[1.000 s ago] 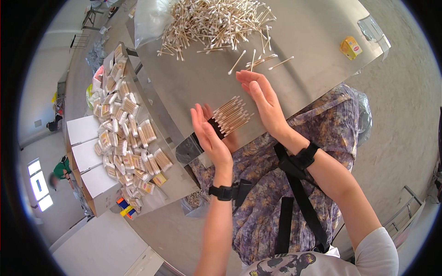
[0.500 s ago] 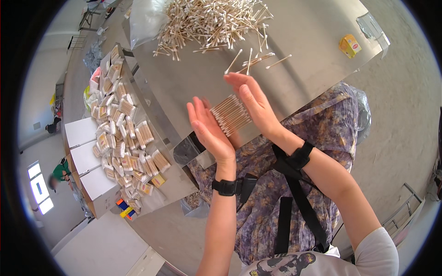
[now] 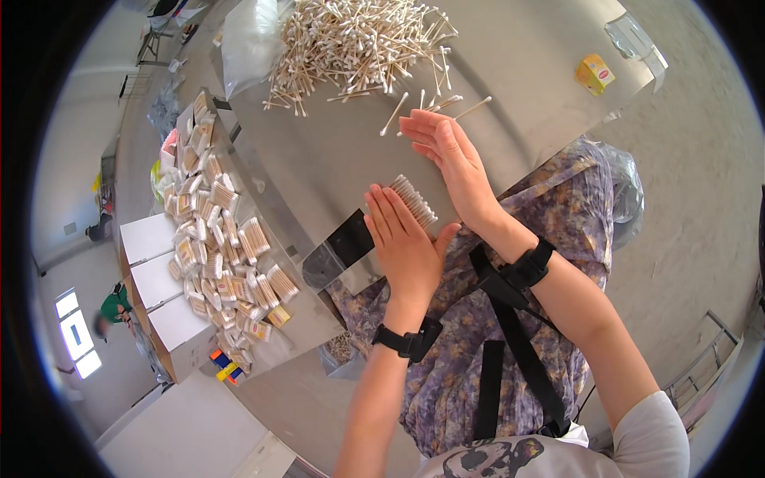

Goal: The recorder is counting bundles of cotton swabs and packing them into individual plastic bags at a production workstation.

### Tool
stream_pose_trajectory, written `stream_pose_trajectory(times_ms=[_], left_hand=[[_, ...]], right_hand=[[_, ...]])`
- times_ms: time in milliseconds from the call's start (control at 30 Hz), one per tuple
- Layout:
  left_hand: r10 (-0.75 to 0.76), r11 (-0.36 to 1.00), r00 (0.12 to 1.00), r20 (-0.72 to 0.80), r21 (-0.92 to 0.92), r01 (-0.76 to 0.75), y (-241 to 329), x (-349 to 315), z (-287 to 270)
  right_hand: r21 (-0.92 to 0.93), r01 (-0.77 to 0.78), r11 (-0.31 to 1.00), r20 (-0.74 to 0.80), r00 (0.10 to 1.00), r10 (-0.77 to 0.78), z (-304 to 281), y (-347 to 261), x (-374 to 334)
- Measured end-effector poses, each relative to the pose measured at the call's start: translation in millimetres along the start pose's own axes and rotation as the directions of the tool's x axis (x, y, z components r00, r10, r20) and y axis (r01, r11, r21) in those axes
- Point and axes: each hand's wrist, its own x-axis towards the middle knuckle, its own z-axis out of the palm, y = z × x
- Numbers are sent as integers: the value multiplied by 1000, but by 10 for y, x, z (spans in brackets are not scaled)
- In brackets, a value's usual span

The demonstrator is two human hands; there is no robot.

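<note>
A neat row of wooden-stick cotton swabs (image 3: 414, 201) lies near the front edge of the metal table, white tips lined up. My left hand (image 3: 408, 259) rests palm down over part of that row, its fingers stretched out flat, so most of the sticks are hidden. My right hand (image 3: 456, 163) is held on edge to the right of the row, fingers straight and close together, thumb raised, with nothing in it. Several loose swabs (image 3: 394, 113) lie just beyond its fingertips.
A large heap of swabs (image 3: 358, 48) covers the far table, beside a clear plastic bag (image 3: 251, 44). Many packed swab bundles (image 3: 227, 239) lie on the left, next to white box flaps (image 3: 159, 279). A yellow box (image 3: 594, 74) stands far right; a black strip (image 3: 351, 239) lies near the left hand.
My left hand has turned from edge-on to palm down and moved right over the swab row. My right hand has shifted slightly right and away from the row.
</note>
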Motion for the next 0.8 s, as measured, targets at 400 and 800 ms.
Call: stream_pose_trajectory(times_ms=[400,800], left_hand=[[-44,995,998,-48,83,48,-238,315,50],[-27,998,993,-117,44,33,-122,78,118]], right_hand=[[-29,-47,998,56,997,49,32,3,-39],[-66,-114,991,53,992,117,58,-4,-45]])
